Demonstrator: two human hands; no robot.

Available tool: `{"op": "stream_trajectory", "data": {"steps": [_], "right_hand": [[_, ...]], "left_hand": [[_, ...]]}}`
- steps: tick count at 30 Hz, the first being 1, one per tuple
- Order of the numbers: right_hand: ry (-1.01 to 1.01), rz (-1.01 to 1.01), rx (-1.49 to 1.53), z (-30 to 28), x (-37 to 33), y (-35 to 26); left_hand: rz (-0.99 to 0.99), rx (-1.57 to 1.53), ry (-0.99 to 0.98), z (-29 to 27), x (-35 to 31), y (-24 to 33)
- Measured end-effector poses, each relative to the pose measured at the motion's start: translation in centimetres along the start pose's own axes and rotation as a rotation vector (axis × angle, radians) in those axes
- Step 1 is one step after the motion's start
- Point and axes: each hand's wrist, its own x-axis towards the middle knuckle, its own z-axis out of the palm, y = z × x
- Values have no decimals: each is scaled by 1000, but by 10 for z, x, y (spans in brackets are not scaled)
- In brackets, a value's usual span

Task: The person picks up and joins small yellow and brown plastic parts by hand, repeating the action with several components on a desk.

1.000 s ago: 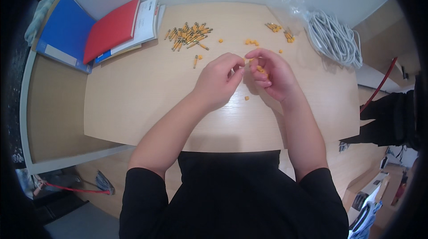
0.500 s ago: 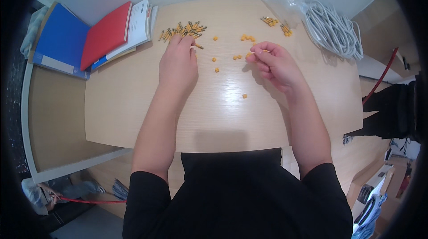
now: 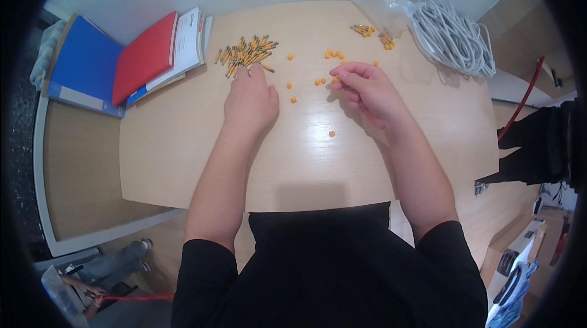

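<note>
My left hand (image 3: 251, 101) lies palm down at the near edge of a pile of small yellow sticks with dark ends (image 3: 249, 51). Its fingers reach forward and its thumb stands apart; the tips are partly hidden. Over the right half of the tabletop, my right hand (image 3: 370, 95) has thumb and forefinger pressed together. A small yellow piece (image 3: 335, 79) shows right below those fingertips; whether they grip it is unclear. Several small yellow cube-like pieces lie about, among them one (image 3: 293, 100) between my hands and one (image 3: 332, 134) nearer me.
Two small groups of yellow-and-dark sticks (image 3: 363, 30) lie at the far right, beside a clear plastic bag (image 3: 388, 3) and a coil of grey cable (image 3: 449, 37). Blue (image 3: 85, 65) and red (image 3: 147, 55) folders stand at the left. Other people are partly visible beyond the table (image 3: 183, 169).
My left hand has drawn slightly back, its thumb now away from its fingers. My right fingertips have moved a little left, uncovering a yellow piece beyond the hand. The whole view has shifted slightly.
</note>
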Motion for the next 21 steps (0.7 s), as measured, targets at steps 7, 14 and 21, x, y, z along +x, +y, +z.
{"op": "stream_trajectory", "data": {"steps": [7,14,21], "right_hand": [[-26,8,-51,2,-1,0],[-66,-4,-66,5,-2,6],[-82,-93,-68,8,-3,11]], "left_hand": [[136,-65,35,10,5,-13],[108,-191,104,11,3,-15],[98,-184,103,-6,-4,2]]}}
